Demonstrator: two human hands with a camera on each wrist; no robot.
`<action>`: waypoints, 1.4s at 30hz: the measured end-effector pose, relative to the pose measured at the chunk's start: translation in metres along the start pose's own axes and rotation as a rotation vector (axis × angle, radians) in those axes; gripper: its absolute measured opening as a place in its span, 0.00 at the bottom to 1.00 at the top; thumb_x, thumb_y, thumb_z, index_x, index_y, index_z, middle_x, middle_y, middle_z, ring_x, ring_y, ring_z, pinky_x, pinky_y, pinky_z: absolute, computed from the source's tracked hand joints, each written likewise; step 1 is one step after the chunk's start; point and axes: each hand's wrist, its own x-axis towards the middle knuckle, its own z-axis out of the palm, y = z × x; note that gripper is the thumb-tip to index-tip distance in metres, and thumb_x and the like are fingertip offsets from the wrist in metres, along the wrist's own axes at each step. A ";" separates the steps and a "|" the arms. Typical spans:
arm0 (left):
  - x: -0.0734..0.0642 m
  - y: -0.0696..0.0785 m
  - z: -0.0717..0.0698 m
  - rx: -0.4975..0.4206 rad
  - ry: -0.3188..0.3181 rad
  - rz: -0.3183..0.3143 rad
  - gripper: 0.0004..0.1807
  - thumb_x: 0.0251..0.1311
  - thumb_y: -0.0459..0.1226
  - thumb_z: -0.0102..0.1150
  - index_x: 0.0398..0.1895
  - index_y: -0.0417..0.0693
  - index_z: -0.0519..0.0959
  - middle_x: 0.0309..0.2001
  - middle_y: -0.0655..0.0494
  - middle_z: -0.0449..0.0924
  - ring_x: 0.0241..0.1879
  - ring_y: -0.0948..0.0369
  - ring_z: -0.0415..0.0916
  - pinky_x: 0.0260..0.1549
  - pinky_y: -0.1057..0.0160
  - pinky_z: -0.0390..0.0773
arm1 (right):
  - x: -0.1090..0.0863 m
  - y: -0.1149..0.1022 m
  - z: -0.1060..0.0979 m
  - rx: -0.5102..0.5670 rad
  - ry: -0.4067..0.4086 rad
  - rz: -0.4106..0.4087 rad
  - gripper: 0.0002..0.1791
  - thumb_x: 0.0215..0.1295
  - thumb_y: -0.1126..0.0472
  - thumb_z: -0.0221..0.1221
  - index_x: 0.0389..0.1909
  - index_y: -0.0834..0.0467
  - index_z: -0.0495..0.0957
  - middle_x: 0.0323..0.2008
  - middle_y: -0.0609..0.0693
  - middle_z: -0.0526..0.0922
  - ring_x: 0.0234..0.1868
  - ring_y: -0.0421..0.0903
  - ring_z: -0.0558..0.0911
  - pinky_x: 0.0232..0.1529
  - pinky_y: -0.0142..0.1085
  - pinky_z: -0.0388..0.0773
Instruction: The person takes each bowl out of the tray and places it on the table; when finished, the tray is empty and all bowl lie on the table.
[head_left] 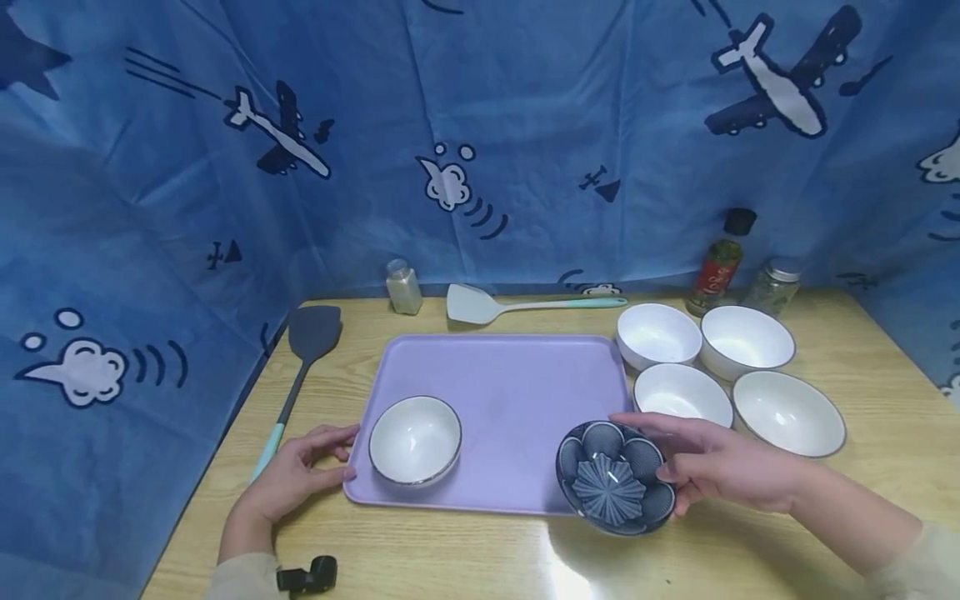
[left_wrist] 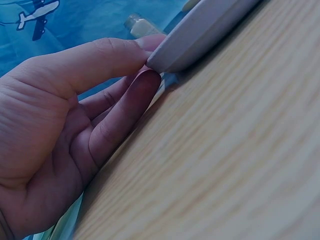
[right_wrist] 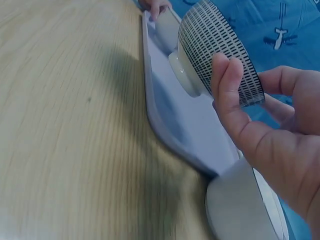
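Observation:
My right hand [head_left: 723, 462] holds a dark blue patterned bowl [head_left: 611, 492] by its rim and side, over the near right corner of a lilac tray [head_left: 517, 417]. From the right wrist view the bowl [right_wrist: 212, 45] is raised above the tray, tilted, its white foot showing. Inside, petal shapes surround a star pattern. At the tray's left edge my left hand [head_left: 300, 471] pinches the rim; the left wrist view has thumb and fingertip meeting at the tray edge [left_wrist: 200, 40]. A white bowl with a dark rim [head_left: 415, 442] stands on the tray's left part.
Several white bowls [head_left: 787, 412] cluster right of the tray. Behind them stand a red-labelled bottle [head_left: 716, 271] and a glass jar [head_left: 772, 287]. A pale spatula [head_left: 480, 306] and small shaker [head_left: 404, 289] lie behind the tray; a dark turner [head_left: 311, 333] is left of it.

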 end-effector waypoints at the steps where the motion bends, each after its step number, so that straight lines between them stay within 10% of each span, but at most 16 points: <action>1: 0.000 0.000 0.000 0.002 0.001 -0.003 0.34 0.54 0.44 0.74 0.66 0.51 0.76 0.48 0.52 0.80 0.48 0.65 0.77 0.57 0.83 0.65 | -0.004 0.001 -0.002 -0.001 -0.002 0.002 0.37 0.73 0.72 0.46 0.80 0.52 0.47 0.73 0.41 0.55 0.39 0.45 0.82 0.45 0.51 0.85; 15: 0.000 0.001 0.004 0.010 0.012 -0.023 0.34 0.53 0.45 0.74 0.66 0.53 0.76 0.48 0.53 0.80 0.50 0.65 0.75 0.57 0.84 0.63 | -0.048 0.013 -0.019 -0.030 -0.066 -0.006 0.38 0.74 0.74 0.41 0.80 0.54 0.41 0.74 0.30 0.57 0.43 0.53 0.84 0.45 0.52 0.85; 42: 0.000 0.001 0.001 0.001 0.001 -0.029 0.33 0.54 0.45 0.74 0.66 0.55 0.76 0.57 0.54 0.79 0.55 0.65 0.74 0.58 0.84 0.61 | -0.076 0.019 -0.032 -0.151 -0.026 0.047 0.40 0.73 0.75 0.42 0.81 0.52 0.39 0.69 0.45 0.60 0.50 0.53 0.81 0.40 0.48 0.86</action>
